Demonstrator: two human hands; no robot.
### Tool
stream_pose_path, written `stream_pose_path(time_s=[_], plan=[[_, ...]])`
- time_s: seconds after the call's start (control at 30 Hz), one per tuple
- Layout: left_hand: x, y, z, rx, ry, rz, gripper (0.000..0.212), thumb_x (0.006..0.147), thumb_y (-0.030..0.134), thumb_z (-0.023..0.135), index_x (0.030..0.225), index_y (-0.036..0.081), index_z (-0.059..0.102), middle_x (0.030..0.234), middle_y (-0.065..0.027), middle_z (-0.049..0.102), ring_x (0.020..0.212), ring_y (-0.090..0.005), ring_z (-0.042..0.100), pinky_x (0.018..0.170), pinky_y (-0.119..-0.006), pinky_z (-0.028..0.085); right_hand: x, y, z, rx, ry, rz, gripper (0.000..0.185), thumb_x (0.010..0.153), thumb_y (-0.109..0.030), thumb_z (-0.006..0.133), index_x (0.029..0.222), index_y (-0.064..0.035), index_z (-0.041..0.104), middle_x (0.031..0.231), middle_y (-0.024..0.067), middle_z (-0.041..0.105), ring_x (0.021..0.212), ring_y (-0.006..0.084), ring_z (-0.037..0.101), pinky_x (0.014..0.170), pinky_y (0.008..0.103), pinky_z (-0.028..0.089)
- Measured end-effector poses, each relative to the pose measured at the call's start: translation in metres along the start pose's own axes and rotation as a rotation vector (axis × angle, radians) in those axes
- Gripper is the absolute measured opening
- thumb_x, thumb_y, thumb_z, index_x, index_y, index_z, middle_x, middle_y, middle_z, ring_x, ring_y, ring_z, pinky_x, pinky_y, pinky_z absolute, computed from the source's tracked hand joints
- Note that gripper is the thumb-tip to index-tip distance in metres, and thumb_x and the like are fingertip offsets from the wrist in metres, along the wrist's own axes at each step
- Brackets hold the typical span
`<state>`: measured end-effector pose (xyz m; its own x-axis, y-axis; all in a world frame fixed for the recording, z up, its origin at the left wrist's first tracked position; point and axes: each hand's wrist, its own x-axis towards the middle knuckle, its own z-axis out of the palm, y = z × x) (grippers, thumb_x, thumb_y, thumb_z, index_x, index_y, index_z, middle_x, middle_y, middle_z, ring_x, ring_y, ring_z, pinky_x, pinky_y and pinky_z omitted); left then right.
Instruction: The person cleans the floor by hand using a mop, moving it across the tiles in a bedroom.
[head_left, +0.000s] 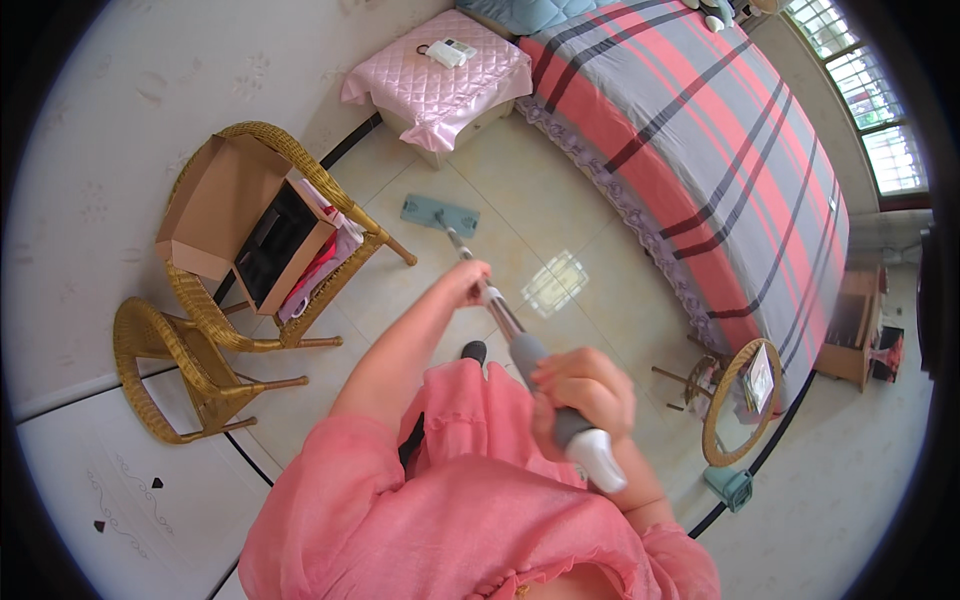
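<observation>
My left hand (471, 283) is closed around the lower metal part of a flat mop's handle (504, 315). Nearer to me, my right hand (585, 397) grips the grey sleeve close to the handle's white end cap (596, 457). At the far end, the blue-green rectangular mop head (440, 215) lies on the tiled floor (510, 187), between a wicker armchair and the bedside table. Part of the grey sleeve is hidden under my right fingers.
The wicker armchair (330, 184) at the left holds an open cardboard box (217, 195); a smaller wicker chair (187, 360) stands beside it. A pink-covered bedside table (442, 82), a bed (675, 112), a round wicker-rimmed table (712, 420) and a blue-green bin (727, 487) surround the floor.
</observation>
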<state>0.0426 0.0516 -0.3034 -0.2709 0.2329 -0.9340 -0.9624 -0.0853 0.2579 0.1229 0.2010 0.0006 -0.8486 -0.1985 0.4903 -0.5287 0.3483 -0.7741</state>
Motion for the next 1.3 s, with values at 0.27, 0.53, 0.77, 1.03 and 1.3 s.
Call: stream_pose_path(time_s=[0.27, 0.53, 0.77, 1.03, 1.3], plan=[[-0.054, -0.04, 0.066, -0.015, -0.105, -0.077, 0.011, 0.071, 0.016, 0.056, 0.073, 0.009, 0.048, 0.063, -0.0047, 0.051, 0.053, -0.0176, 0.053, 0.047, -0.032, 0.047, -0.025, -0.039, -0.057, 0.063, 0.044, 0.048, 0.013, 0.069, 0.002, 0.059, 0.071, -0.0037, 0.047, 0.067, 0.0087, 0.053, 0.06, 0.0202, 0.059, 0.062, 0.0336, 0.054], [-0.005, -0.004, 0.083, 0.029, -0.101, 0.014, 0.01, 0.07, 0.013, 0.057, 0.069, 0.009, 0.048, 0.06, -0.002, 0.049, 0.05, -0.016, 0.051, 0.046, -0.031, 0.047, -0.039, -0.015, -0.039, -0.004, 0.174, 0.057, 0.015, 0.071, 0.005, 0.058, 0.073, -0.0025, 0.045, 0.069, 0.0096, 0.054, 0.065, 0.0202, 0.061, 0.066, 0.0344, 0.055], [0.067, 0.058, 0.066, 0.072, 0.106, 0.222, 0.011, 0.067, 0.008, 0.059, 0.069, 0.005, 0.048, 0.06, -0.0037, 0.047, 0.048, -0.0154, 0.047, 0.044, -0.032, 0.044, -0.028, 0.061, 0.012, -0.05, 0.17, -0.07, 0.016, 0.071, 0.006, 0.056, 0.073, -0.0026, 0.043, 0.067, 0.0093, 0.053, 0.062, 0.0209, 0.06, 0.064, 0.0358, 0.054], [0.073, 0.017, 0.068, -0.132, 0.045, 0.205, 0.011, 0.068, 0.01, 0.057, 0.071, 0.006, 0.047, 0.062, -0.0036, 0.046, 0.052, -0.0153, 0.048, 0.044, -0.033, 0.043, -0.035, 0.056, -0.009, 0.043, -0.016, -0.093, 0.019, 0.063, 0.009, 0.052, 0.069, -0.0049, 0.041, 0.064, 0.0082, 0.053, 0.052, 0.0193, 0.056, 0.056, 0.033, 0.053], [-0.005, -0.059, 0.104, -0.268, -0.133, 0.073, 0.009, 0.074, 0.012, 0.054, 0.075, 0.006, 0.047, 0.065, -0.0029, 0.049, 0.054, -0.017, 0.052, 0.053, -0.037, 0.052, -0.046, -0.007, -0.08, 0.151, -0.032, 0.101, 0.014, 0.067, 0.0, 0.055, 0.066, -0.006, 0.042, 0.059, 0.0086, 0.053, 0.049, 0.019, 0.055, 0.054, 0.0328, 0.051]])
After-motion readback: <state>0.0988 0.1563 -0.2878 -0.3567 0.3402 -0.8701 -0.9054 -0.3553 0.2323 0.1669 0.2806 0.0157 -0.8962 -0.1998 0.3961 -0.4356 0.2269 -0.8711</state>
